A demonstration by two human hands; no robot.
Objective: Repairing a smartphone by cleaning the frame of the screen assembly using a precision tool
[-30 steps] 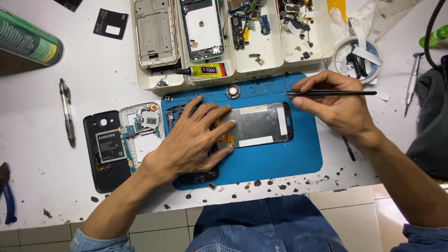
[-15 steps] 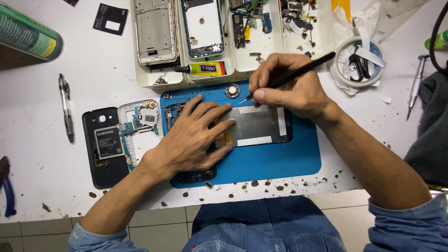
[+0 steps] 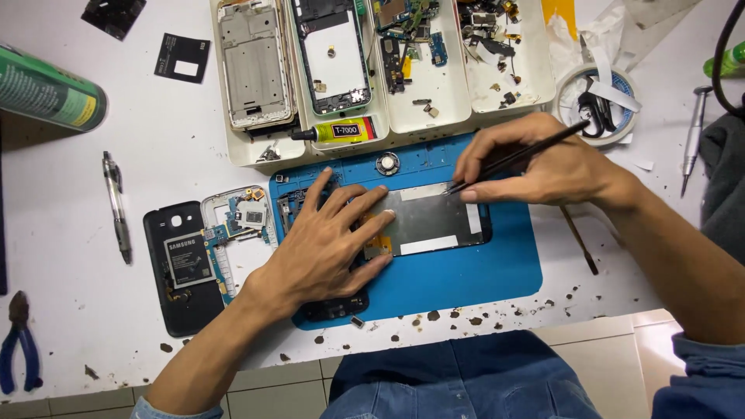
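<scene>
A dismantled phone with a bare metal back plate lies on a blue work mat. My left hand rests flat on the phone's left half, fingers spread, pressing it down. My right hand grips a thin black tool like a pen. The tool's tip touches the plate's upper edge near the middle. A small round metal part sits on the mat just above the phone.
A phone frame with circuit board and a black back cover holding a battery lie left of the mat. White trays with phone frames, a glue tube and small parts stand behind. Pen, green can, pliers, tape roll and screwdriver surround them.
My right hand swung the tool from the mat's right edge to its upper left, then settled with the tip on the plate's top edge. My left hand stayed on the phone.
</scene>
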